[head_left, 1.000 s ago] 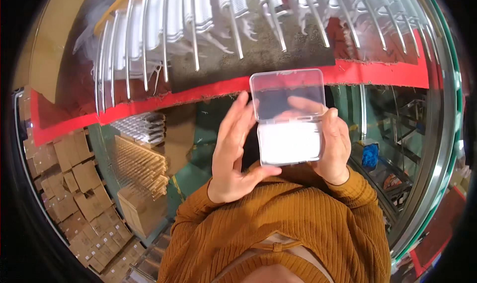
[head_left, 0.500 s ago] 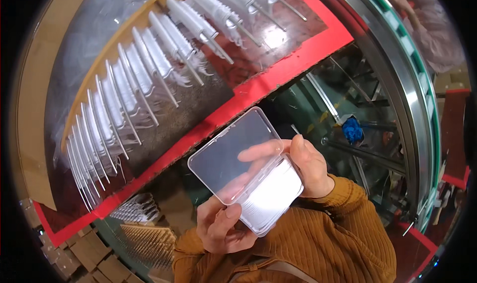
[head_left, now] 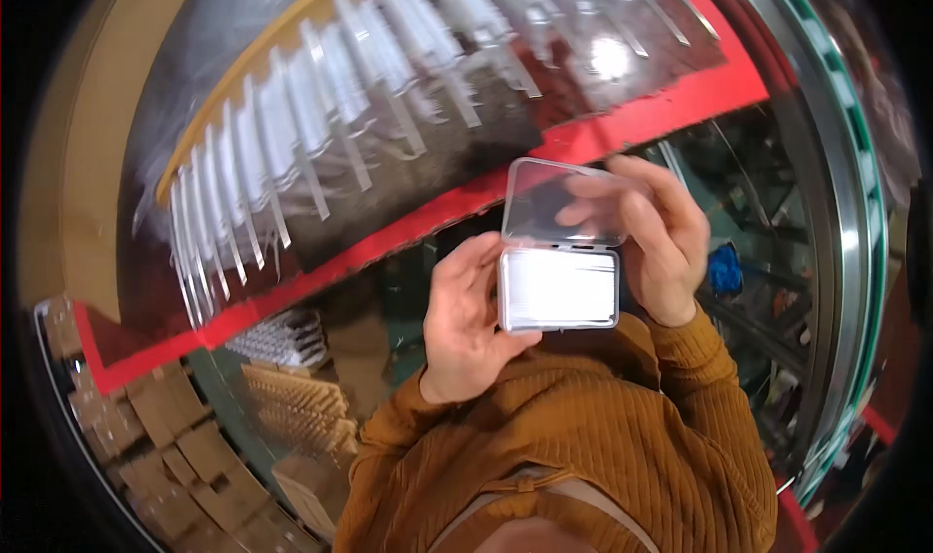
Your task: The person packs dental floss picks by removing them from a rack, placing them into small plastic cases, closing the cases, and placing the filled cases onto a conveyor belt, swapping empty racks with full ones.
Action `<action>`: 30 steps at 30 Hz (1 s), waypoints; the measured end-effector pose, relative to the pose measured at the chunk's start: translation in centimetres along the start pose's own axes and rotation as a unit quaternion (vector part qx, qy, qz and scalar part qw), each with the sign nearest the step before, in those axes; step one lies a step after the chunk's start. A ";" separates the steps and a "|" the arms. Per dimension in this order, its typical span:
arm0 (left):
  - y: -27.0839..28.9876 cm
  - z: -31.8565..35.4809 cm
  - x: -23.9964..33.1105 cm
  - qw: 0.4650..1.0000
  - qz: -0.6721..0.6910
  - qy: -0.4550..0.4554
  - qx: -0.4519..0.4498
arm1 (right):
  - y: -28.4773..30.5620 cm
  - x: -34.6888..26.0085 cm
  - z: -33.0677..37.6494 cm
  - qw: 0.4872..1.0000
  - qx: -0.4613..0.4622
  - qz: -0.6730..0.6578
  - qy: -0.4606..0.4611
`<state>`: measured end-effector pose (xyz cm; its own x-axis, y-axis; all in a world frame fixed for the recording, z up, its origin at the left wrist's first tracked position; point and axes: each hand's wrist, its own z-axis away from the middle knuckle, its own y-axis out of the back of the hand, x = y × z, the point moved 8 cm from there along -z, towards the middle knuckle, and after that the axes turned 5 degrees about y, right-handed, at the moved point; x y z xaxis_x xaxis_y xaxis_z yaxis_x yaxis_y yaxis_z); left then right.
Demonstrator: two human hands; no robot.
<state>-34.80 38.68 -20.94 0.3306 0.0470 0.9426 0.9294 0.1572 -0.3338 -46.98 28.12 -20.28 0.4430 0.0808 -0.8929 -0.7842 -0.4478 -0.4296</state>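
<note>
Clear box (head_left: 573,327) turned level, left hand (head_left: 462,325) clasping its left edge, right hand (head_left: 673,247) loosely spread at raised lid (head_left: 535,201)

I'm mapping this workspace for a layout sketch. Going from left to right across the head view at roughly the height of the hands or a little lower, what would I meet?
Cardboard boxes, tan rack, left hand, clear box, right hand, blue bundle, metal rail.
</note>
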 end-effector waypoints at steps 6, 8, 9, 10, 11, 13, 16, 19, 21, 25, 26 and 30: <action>4.9 -0.4 -0.5 0.989 0.127 0.034 0.071 | -7.5 -0.6 0.7 0.860 -0.278 0.320 0.285; 4.7 -0.3 -1.2 0.983 0.164 0.041 0.078 | -7.3 -0.3 1.7 0.815 -0.231 0.373 0.379; 5.0 -0.6 -1.2 0.985 0.149 0.039 0.077 | -7.6 -0.3 1.5 0.815 -0.235 0.369 0.379; 5.2 -0.8 -0.9 0.985 0.149 0.038 0.081 | -7.8 -0.5 1.2 0.821 -0.234 0.369 0.368; 4.9 -1.1 0.2 0.990 0.128 0.018 0.061 | -8.0 -0.7 0.9 0.826 -0.232 0.370 0.356; 4.8 -1.8 1.5 1.000 -0.011 -0.001 0.025 | -7.8 -0.7 0.4 0.848 -0.232 0.359 0.314; 2.9 -3.1 3.2 0.958 -0.264 -0.067 -0.088 | -6.4 -0.8 0.0 0.866 -0.226 0.357 0.269; 0.0 -4.4 3.1 0.945 -0.299 -0.099 -0.085 | -4.0 -2.2 0.2 0.857 -0.208 0.395 0.258; -2.5 -5.3 2.3 0.929 -0.331 -0.135 -0.091 | -1.7 -3.5 0.8 0.847 -0.191 0.422 0.259; -7.1 -6.1 -1.2 0.929 -0.331 -0.109 -0.121 | 4.6 -4.0 3.5 0.873 -0.112 0.431 0.197; -9.0 -6.6 -1.9 0.929 -0.327 -0.101 -0.139 | 6.4 -4.6 4.1 0.888 -0.077 0.420 0.172; -15.2 -6.0 -1.2 0.954 -0.250 -0.066 -0.153 | 13.9 -14.3 7.3 0.681 0.145 0.694 0.184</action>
<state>-48.37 30.31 -17.00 -0.1717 0.1688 0.9706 0.9764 -0.1017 0.1904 -67.36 27.26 -14.45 -0.7754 -0.4935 -0.3938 -0.5871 0.3341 0.7374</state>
